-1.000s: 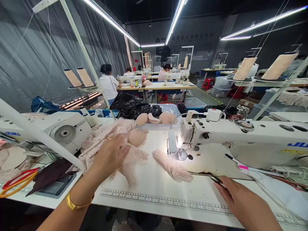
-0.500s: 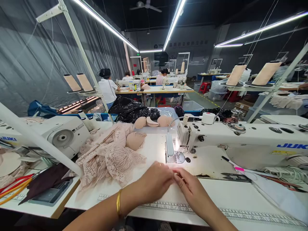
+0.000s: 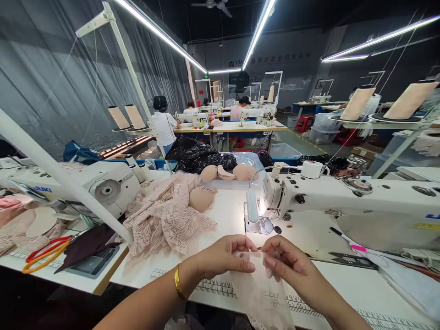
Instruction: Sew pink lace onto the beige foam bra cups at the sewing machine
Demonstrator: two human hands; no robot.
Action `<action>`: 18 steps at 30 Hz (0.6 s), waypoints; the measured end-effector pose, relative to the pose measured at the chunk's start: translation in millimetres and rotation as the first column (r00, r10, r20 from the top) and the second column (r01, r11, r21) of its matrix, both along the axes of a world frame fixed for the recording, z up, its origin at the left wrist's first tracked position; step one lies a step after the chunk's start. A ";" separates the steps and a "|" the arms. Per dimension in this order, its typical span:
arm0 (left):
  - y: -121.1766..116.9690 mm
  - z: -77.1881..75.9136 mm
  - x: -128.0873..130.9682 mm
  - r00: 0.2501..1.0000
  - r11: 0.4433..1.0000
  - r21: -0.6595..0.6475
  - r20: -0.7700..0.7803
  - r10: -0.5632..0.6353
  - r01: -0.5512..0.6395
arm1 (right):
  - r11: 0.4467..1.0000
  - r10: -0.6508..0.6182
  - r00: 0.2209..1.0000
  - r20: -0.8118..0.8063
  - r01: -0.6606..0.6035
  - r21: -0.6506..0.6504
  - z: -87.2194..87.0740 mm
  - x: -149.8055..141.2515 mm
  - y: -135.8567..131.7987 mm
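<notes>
Between both hands hangs a piece of sheer pale mesh fabric [image 3: 259, 291], its lower end draping over the table's front edge. My left hand [image 3: 228, 259], with a gold bangle at the wrist, pinches the fabric's upper edge. My right hand [image 3: 288, 263] pinches the same edge just beside it, fingertips almost touching the left ones. Just beyond the hands is the lit needle area of a white sewing machine [image 3: 316, 197]. Left of the hands lies a heap of beige lace pieces [image 3: 178, 224] with a moulded cup [image 3: 202, 198] on it.
Black thread snips [image 3: 352, 260] and white cloth [image 3: 409, 279] lie on the right. A ruler strip [image 3: 220, 288] runs along the front edge. Red and orange scissors [image 3: 46, 254] rest on the left table. Stacked cups [image 3: 225, 173] stand behind. Other people work farther back.
The hands, earlier close together with palms down, have turned and opened out, and the mesh fabric now shows hanging between them. The camera view has swung slightly left.
</notes>
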State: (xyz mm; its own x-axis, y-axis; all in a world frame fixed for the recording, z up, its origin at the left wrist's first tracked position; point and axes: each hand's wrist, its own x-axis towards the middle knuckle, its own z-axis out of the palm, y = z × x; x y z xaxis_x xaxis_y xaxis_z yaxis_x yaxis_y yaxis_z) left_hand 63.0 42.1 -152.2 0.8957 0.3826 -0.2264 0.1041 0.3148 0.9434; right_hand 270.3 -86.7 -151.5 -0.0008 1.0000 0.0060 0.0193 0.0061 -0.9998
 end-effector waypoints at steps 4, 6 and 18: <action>11.3 9.1 -4.1 0.986 0.926 0.377 -0.147 0.081 -0.020 | 0.987 -0.156 0.987 0.036 0.157 -0.041 -14.7 3.0 10.5; 28.8 14.9 -8.2 0.952 0.695 0.718 -0.240 0.193 0.040 | 0.984 -0.167 0.982 0.088 0.171 -0.050 -26.1 2.7 19.4; 132.1 19.6 -43.5 0.589 0.073 0.981 -0.166 0.791 0.177 | 0.958 -0.280 0.935 0.215 0.287 0.001 -60.1 2.1 35.4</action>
State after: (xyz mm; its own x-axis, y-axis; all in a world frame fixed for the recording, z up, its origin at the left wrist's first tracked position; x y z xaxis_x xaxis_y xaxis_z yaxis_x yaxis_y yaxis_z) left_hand 19.5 174.2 -132.7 0.4167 0.8742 0.2490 0.8611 -0.4675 0.2000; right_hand 272.3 -51.4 -211.5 0.2848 0.9586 0.0063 0.2261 -0.0608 -0.9722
